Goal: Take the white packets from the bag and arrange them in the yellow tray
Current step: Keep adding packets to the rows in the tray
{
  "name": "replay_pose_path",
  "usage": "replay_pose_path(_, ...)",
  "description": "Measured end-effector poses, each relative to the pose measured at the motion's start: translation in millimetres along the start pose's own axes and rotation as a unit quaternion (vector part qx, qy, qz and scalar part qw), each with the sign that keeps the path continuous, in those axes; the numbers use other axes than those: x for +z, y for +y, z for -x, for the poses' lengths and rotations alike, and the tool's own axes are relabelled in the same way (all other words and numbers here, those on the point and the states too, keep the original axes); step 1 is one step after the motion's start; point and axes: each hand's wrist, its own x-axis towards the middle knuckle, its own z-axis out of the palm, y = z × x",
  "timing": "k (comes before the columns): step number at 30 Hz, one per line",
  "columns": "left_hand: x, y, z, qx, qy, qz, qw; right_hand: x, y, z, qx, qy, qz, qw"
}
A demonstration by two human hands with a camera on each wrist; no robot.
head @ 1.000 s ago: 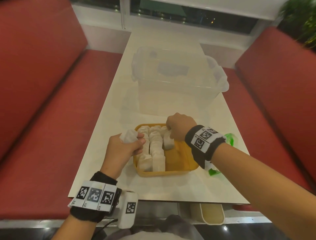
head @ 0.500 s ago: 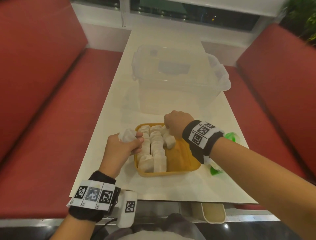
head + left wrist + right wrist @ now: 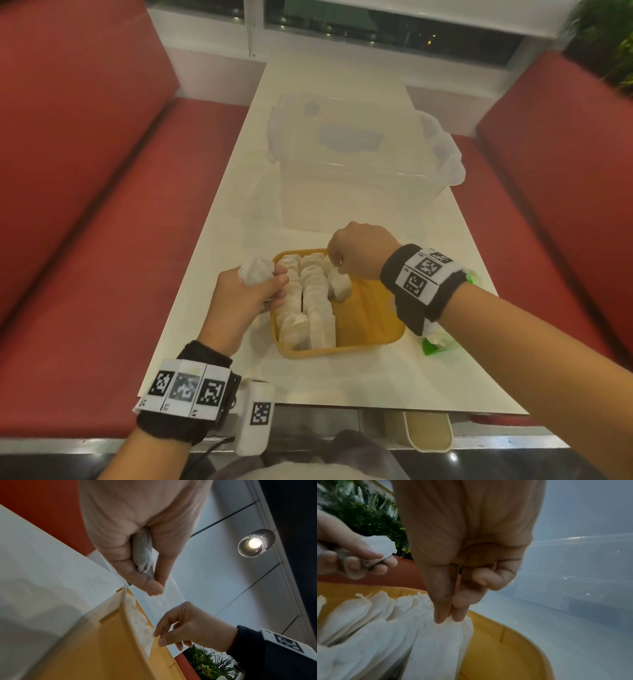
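Note:
The yellow tray sits on the table near its front edge, with rows of white packets standing in its left half. My right hand hovers over the tray's far middle. Its thumb and forefinger pinch the top edge of one white packet that stands beside the rows. My left hand stays at the tray's left rim and grips a crumpled bunch of white packets. The green bag lies right of the tray, mostly hidden under my right wrist.
A large clear plastic box stands just beyond the tray. Red bench seats flank the narrow white table on both sides. The tray's right half is bare yellow floor.
My right hand has risen slightly over the tray's far edge, still pinching the packet's top, so more of the packet shows. The left hand has barely moved.

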Motion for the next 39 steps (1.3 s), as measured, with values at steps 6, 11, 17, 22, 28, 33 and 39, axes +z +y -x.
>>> replay_pose_path(6, 5, 1, 3, -0.008, -0.004, 0.004, 1.0, 7, -6, -5, -0.024, -0.023, 0.048, 0.998)
replay_pose_path(11, 4, 1, 2, -0.013, 0.006, 0.003, 1.0, 9, -6, -13, -0.003, -0.004, 0.06, 0.998)
replay_pose_path(17, 1, 5, 2, -0.062, -0.016, 0.045, 0.997, 13, -4, -17, 0.002, 0.007, 0.052, 0.999)
replay_pose_path(22, 3, 16, 2, -0.13, -0.041, 0.119, 0.983, 14, -1, -15, 0.017, 0.014, 0.062, 0.998)
replay_pose_path(28, 8, 21, 2, -0.151, -0.046, 0.142, 0.977, 14, -2, -15, 0.026, 0.021, 0.059, 0.998)
replay_pose_path(33, 8, 22, 1, -0.193, -0.056, 0.204, 0.958, 15, -3, -15, 0.027, 0.014, 0.024, 0.999)
replay_pose_path(39, 9, 24, 6, -0.195, -0.114, 0.216, 0.95, 7, 10, -6, 0.029, 0.05, -0.135, 0.989)
